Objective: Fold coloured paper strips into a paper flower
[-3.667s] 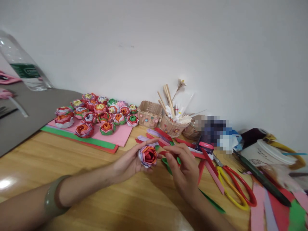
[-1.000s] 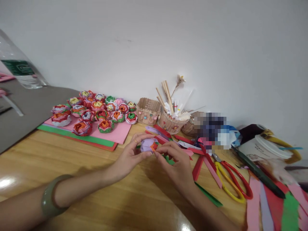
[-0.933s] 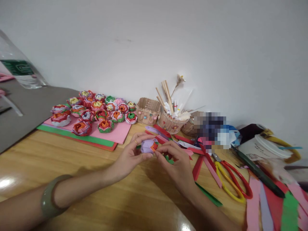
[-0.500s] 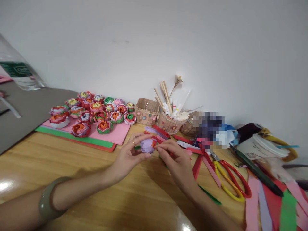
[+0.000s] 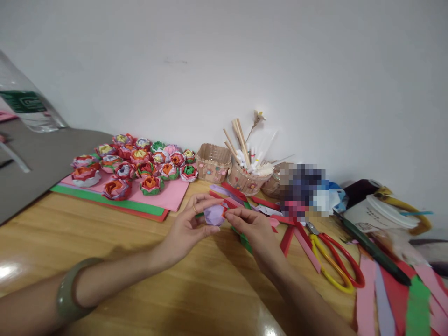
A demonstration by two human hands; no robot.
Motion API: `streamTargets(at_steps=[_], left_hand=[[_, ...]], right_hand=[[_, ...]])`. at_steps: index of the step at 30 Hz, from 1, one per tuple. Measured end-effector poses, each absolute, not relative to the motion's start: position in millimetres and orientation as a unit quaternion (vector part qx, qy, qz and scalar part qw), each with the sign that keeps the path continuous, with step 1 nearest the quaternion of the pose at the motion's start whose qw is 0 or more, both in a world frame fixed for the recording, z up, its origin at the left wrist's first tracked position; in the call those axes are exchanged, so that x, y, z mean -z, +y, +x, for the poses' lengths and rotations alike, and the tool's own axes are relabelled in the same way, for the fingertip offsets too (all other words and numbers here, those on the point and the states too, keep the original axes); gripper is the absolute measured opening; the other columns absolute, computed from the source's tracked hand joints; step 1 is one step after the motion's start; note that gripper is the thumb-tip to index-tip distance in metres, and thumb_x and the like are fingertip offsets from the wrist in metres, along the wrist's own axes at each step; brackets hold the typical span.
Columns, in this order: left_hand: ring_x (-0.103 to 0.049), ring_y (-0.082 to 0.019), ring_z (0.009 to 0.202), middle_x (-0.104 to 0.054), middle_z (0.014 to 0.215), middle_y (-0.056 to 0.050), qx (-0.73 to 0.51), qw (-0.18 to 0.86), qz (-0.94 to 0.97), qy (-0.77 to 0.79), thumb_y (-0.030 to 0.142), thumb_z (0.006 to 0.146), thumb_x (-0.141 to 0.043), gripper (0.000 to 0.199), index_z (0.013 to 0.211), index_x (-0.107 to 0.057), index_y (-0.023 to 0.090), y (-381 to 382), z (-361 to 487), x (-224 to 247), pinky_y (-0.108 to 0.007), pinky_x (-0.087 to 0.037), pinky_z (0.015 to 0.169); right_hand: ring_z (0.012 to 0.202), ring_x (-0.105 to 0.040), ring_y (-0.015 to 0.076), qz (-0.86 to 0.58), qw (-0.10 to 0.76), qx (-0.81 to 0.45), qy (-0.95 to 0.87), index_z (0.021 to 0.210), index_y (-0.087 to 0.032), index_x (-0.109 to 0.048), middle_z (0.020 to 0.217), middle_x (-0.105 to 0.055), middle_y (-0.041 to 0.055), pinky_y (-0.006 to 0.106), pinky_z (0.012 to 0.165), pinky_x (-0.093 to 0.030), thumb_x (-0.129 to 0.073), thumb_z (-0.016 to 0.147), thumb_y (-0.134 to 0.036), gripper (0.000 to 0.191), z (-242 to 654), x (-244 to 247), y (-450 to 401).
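Observation:
Between my hands, above the wooden table [image 5: 133, 261], is a small paper flower [image 5: 214, 214] with lilac outer petals and some orange-red at its right side. My left hand [image 5: 191, 221] grips it from the left, thumb below and fingers above. At its right edge, my right hand [image 5: 254, 228] pinches with thumb and forefinger on the orange-red part; the fingertips hide the exact spot. Several finished-looking paper flowers [image 5: 151, 185] in many colours stand on stacked pink, green and red paper sheets [image 5: 171, 196] to the left.
Behind my hands stand decorated baskets [image 5: 213, 163], one holding wooden sticks [image 5: 241, 140]. Loose paper strips [image 5: 287, 240], scissors [image 5: 336, 263] with red and yellow handles, a dark green cutter-like tool [image 5: 374, 252] and a white-lidded tub [image 5: 381, 217] lie rightward. A bottle [image 5: 30, 107] stands far left.
My right hand has shifted slightly, its fingertips now closer against the flower's right side and covering more of the orange-red part. My left hand keeps its grip.

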State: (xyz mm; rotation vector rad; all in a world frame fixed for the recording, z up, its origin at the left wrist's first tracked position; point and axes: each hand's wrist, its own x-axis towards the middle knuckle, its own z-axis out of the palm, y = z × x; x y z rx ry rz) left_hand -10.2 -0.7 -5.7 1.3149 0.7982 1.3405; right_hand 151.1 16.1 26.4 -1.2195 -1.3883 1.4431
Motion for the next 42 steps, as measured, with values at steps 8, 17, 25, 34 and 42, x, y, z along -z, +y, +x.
streamTargets(at_steps=[8,17,25,34,42], left_hand=[[-0.039,-0.023,0.113,-0.044,0.108,-0.005,-0.563,0.506,0.563,0.332,0.025,0.072,-0.068,0.038,0.108,-0.063,0.034,-1.5,-8.9,5.4,-0.034,-0.041,0.092],[-0.046,-0.024,0.109,-0.053,0.108,-0.006,-0.546,0.463,0.57,0.403,0.022,0.068,-0.07,0.038,0.105,-0.064,0.028,-1.9,-8.0,-2.7,-0.038,-0.037,0.095],[-0.052,-0.022,0.104,-0.055,0.113,-0.006,-0.551,0.528,0.519,0.386,0.009,0.066,-0.066,0.04,0.102,-0.057,0.023,4.3,-8.8,-0.4,-0.037,-0.041,0.091],[-0.047,-0.023,0.111,-0.051,0.115,-0.007,-0.577,0.467,0.566,0.359,0.007,0.069,-0.063,0.047,0.111,-0.05,0.024,4.0,-10.9,1.8,-0.038,-0.036,0.097],[-0.044,-0.023,0.113,-0.046,0.117,-0.008,-0.533,0.291,0.689,0.395,0.002,0.069,-0.053,0.055,0.118,-0.041,0.024,16.9,-18.2,4.8,-0.039,-0.036,0.096]], right_hand=[[0.054,-0.044,0.0096,-0.437,0.374,-0.516,-0.634,0.069,-0.017,-0.058,0.062,-0.052,-0.0027,0.022,0.049,-0.033,-0.06,0.073,-0.033,0.016,153.3,-29.7,17.7],[0.051,-0.039,0.01,-0.417,0.381,-0.419,-0.711,0.071,-0.019,-0.051,0.06,-0.044,-0.0036,0.021,0.045,-0.032,-0.049,0.084,-0.032,0.019,153.0,-24.1,15.7],[0.062,-0.05,0.0116,-0.442,0.44,-0.399,-0.672,0.089,-0.019,-0.059,0.075,-0.054,0.0002,0.023,0.056,-0.042,-0.048,0.084,-0.032,0.017,155.7,-23.4,19.0],[0.059,-0.05,0.0112,-0.476,0.437,-0.45,-0.617,0.087,-0.02,-0.06,0.069,-0.053,-0.0017,0.022,0.054,-0.043,-0.052,0.081,-0.037,0.021,158.2,-23.9,21.8],[0.062,-0.052,0.0134,-0.483,0.437,-0.445,-0.615,0.085,-0.018,-0.061,0.07,-0.055,-0.0002,0.024,0.056,-0.044,-0.053,0.08,-0.041,0.025,164.1,-30.3,26.9]])
